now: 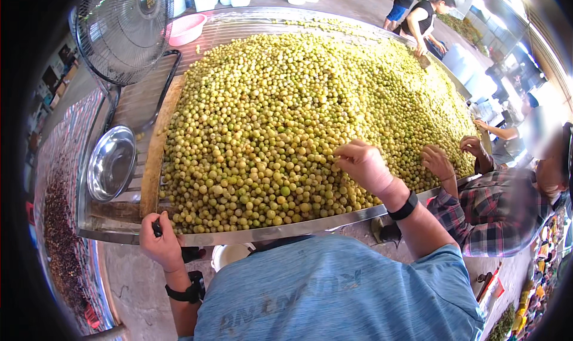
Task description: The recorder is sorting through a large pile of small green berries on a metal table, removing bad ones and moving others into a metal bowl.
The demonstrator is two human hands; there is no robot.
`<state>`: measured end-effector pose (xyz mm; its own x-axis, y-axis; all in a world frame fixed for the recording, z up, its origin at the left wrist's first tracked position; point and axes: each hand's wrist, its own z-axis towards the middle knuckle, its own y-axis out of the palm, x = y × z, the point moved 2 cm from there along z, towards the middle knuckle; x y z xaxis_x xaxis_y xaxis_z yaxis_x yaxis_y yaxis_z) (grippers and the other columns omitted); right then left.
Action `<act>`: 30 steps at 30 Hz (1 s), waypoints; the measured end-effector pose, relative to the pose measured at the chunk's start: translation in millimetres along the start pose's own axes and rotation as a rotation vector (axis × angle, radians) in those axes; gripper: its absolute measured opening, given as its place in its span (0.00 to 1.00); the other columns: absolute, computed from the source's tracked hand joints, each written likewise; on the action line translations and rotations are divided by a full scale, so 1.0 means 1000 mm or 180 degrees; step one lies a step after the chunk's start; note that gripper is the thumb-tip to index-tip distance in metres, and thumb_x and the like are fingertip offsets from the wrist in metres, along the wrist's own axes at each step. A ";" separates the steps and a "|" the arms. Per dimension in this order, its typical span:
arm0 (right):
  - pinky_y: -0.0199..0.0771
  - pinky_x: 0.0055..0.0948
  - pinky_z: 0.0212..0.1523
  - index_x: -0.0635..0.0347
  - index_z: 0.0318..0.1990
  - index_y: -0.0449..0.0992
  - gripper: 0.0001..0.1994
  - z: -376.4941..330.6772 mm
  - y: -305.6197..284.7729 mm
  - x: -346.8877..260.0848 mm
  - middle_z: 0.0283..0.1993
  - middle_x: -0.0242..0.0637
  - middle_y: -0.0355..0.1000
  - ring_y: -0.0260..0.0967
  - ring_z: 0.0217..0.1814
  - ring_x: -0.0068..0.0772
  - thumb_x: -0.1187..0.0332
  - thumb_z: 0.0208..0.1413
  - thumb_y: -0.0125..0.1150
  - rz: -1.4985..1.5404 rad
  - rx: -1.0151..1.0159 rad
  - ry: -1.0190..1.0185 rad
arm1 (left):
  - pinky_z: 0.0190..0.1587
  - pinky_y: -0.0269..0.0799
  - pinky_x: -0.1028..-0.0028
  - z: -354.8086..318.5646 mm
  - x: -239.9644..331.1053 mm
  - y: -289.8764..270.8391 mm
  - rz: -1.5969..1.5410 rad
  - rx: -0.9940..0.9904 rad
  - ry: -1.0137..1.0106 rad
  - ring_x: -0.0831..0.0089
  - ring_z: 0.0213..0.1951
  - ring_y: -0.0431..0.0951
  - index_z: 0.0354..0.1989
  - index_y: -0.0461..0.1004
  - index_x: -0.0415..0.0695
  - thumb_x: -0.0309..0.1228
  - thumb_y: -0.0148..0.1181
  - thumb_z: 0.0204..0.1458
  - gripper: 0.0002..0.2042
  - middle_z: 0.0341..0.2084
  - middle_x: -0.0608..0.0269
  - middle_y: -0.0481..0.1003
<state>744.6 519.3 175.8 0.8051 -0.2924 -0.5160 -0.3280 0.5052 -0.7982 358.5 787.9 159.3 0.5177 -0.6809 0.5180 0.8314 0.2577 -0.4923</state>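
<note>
A wide heap of small round yellow-green fruits (pixel 256 138) covers most of a metal-edged table (pixel 286 226). Over the near middle of the heap is my right hand (pixel 365 166), its fingers curled and pressed together at the fruits; what they pinch, if anything, is hidden. My left hand (pixel 161 240) is at the table's near left corner, closed around a small black object (pixel 157 227) whose kind I cannot make out. Close to that hand, a wooden board (pixel 156 156) bounds the heap's left side.
Left of the board lie a shiny metal bowl (pixel 112 163) and a standing fan (pixel 122 33); a pink basin (pixel 186 29) sits behind. A white bucket (pixel 231 254) stands below the near edge. At right, a co-worker in a plaid shirt (pixel 498 212) reaches into the fruits; others work farther off.
</note>
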 end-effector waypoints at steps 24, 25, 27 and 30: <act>0.77 0.33 0.30 0.61 0.33 0.80 0.06 0.021 -0.001 0.014 0.26 0.43 0.76 0.75 0.26 0.36 0.70 0.58 0.62 0.0686 0.0026 0.0693 | 0.32 0.70 0.67 0.001 0.002 -0.001 -0.0008 -0.0072 -0.0097 0.62 0.26 0.73 0.31 0.74 0.39 0.21 0.66 0.51 0.05 0.25 0.57 0.75; 0.76 0.29 0.29 0.62 0.33 0.81 0.07 0.029 -0.003 0.022 0.25 0.37 0.76 0.73 0.25 0.27 0.69 0.60 0.61 0.0861 -0.0105 0.1163 | 0.32 0.70 0.67 0.000 0.002 -0.002 -0.0018 -0.0075 -0.0112 0.62 0.26 0.73 0.31 0.74 0.39 0.21 0.66 0.52 0.05 0.25 0.57 0.75; 0.77 0.25 0.31 0.62 0.37 0.83 0.08 0.043 -0.012 0.033 0.28 0.34 0.79 0.74 0.28 0.22 0.69 0.62 0.60 0.0993 -0.0013 0.1581 | 0.32 0.70 0.67 -0.001 0.001 -0.003 -0.0019 -0.0077 -0.0121 0.62 0.26 0.73 0.31 0.74 0.39 0.21 0.66 0.52 0.05 0.25 0.57 0.75; 0.79 0.24 0.34 0.61 0.42 0.85 0.09 0.065 -0.024 0.063 0.37 0.39 0.83 0.77 0.31 0.23 0.70 0.62 0.59 0.0715 0.0282 0.1425 | 0.31 0.69 0.67 0.000 0.000 -0.002 0.0028 -0.0075 -0.0094 0.62 0.26 0.73 0.31 0.74 0.39 0.21 0.66 0.52 0.05 0.25 0.57 0.74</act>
<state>835.5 542.1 182.5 0.4224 -0.4780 -0.7701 -0.4100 0.6570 -0.6327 356.7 787.0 160.0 0.5311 -0.6580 0.5338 0.8220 0.2472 -0.5130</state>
